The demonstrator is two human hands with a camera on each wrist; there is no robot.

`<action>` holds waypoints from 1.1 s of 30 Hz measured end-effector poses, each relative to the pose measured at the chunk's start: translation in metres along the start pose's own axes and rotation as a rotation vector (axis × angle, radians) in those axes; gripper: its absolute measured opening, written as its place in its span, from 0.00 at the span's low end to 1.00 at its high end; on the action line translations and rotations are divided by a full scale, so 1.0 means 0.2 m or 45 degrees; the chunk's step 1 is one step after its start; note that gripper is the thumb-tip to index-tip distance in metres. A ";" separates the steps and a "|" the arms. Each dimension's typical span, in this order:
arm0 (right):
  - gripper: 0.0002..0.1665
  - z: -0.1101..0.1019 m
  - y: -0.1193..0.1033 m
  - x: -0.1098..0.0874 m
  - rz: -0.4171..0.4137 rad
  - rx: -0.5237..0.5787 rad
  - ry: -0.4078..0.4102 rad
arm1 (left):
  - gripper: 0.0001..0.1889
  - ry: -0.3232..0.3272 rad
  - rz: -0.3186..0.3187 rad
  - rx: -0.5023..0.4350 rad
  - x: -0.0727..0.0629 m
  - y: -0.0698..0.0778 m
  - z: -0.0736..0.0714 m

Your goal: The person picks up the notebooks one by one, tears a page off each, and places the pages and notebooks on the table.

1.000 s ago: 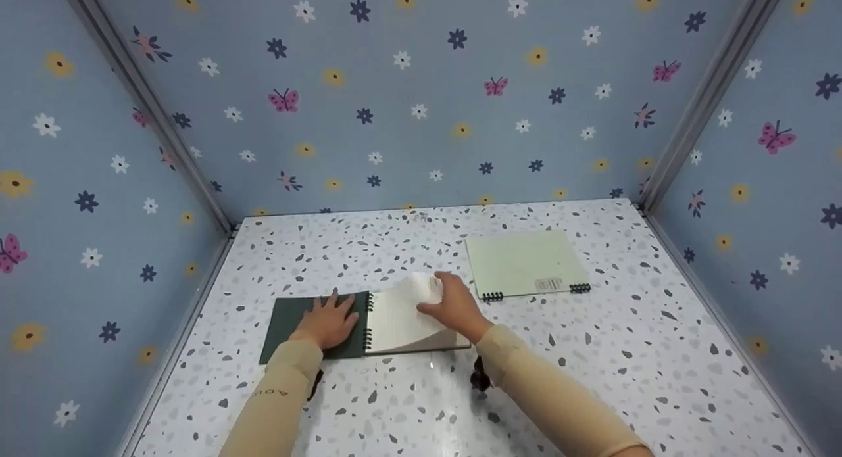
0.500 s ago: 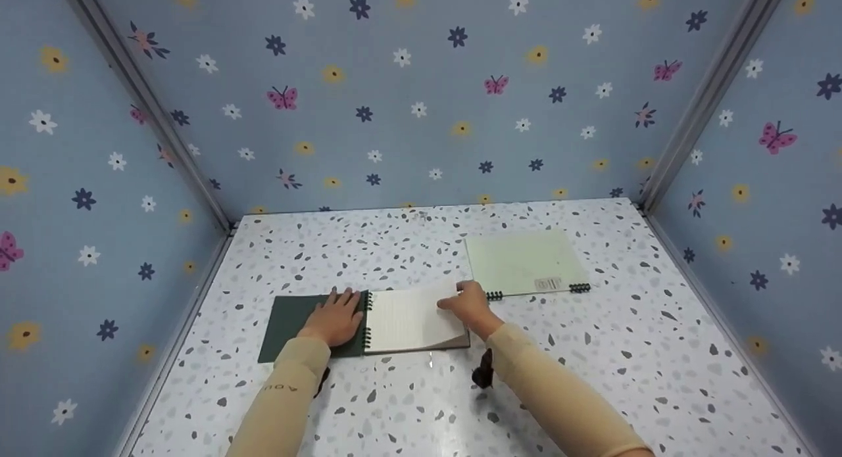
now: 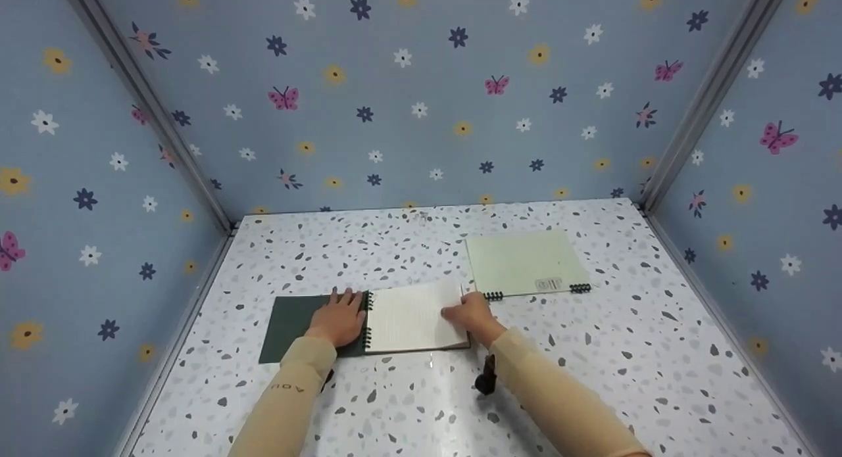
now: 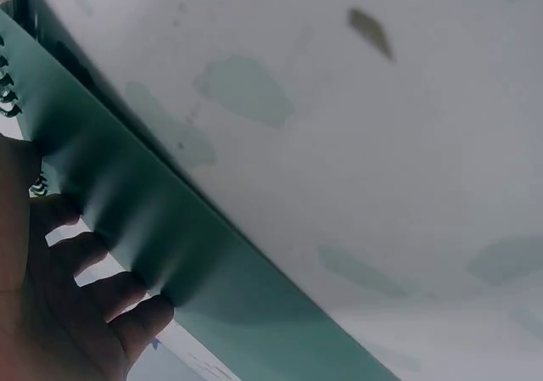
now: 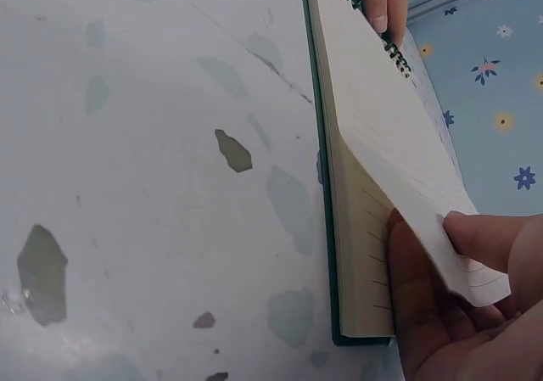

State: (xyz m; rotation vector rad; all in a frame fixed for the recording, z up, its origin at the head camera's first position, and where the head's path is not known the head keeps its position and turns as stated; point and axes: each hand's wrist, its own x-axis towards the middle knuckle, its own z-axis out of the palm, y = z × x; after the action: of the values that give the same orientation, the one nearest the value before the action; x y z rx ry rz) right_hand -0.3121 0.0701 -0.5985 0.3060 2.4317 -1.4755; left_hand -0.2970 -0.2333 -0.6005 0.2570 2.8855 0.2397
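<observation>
A spiral notebook [image 3: 414, 319] lies open on the speckled table, its dark green cover [image 3: 286, 322] folded out to the left. My left hand [image 3: 337, 319] rests flat on that cover beside the black coil binding, fingers spread; in the left wrist view its fingertips reach over the green cover [image 4: 212, 245]. At the right edge, my right hand [image 3: 475, 315] pinches a lined page [image 5: 416, 177] between thumb and fingers. The right wrist view shows the page lifted and bent, with fingers beneath it above the remaining sheets [image 5: 361, 254].
Behind and to the right lies a pale green spiral notebook [image 3: 526, 263], closed, its coils facing me and a barcode label near them. Blue flowered panels [image 3: 421, 102] enclose the table [image 3: 368, 246] at the back and both sides.
The page in my right hand has come down from a high curl to lie nearly flat, and that hand has moved right and toward me. My left hand has shifted slightly right on the cover.
</observation>
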 end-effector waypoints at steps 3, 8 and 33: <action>0.32 0.01 0.00 0.00 0.035 0.004 0.001 | 0.31 0.015 0.000 0.005 0.00 -0.01 0.01; 0.39 0.01 0.01 0.01 0.074 0.006 0.013 | 0.31 0.054 -0.003 -0.043 0.00 -0.02 0.03; 0.14 0.03 0.06 -0.03 -0.023 0.015 0.027 | 0.30 0.079 -0.010 0.021 0.01 0.02 0.03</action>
State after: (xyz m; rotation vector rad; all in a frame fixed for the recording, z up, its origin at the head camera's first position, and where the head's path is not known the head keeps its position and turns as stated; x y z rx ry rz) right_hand -0.3022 0.0695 -0.6090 0.3044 2.4496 -1.5023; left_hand -0.2960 -0.2290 -0.6069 0.2459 2.9507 0.2260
